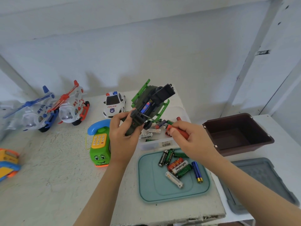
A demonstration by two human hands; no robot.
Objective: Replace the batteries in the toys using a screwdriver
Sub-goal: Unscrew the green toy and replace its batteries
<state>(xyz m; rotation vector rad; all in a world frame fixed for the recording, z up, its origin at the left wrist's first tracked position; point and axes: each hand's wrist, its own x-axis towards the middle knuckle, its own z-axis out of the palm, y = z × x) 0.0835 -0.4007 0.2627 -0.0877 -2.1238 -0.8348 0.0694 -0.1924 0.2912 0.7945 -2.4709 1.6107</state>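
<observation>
My left hand grips a dark green toy helicopter turned underside up, lifted above the table. Its battery bay is open, with a blue battery showing inside and the black cover hinged up. My right hand holds a red-handled screwdriver; its thin shaft reaches left to the toy's underside near the bay. Several loose batteries lie on a teal lid in front of me.
A clear tub of batteries sits under the toy. A green toy phone, police car, red helicopter and blue helicopter stand on the left. A brown bin and grey lid lie right.
</observation>
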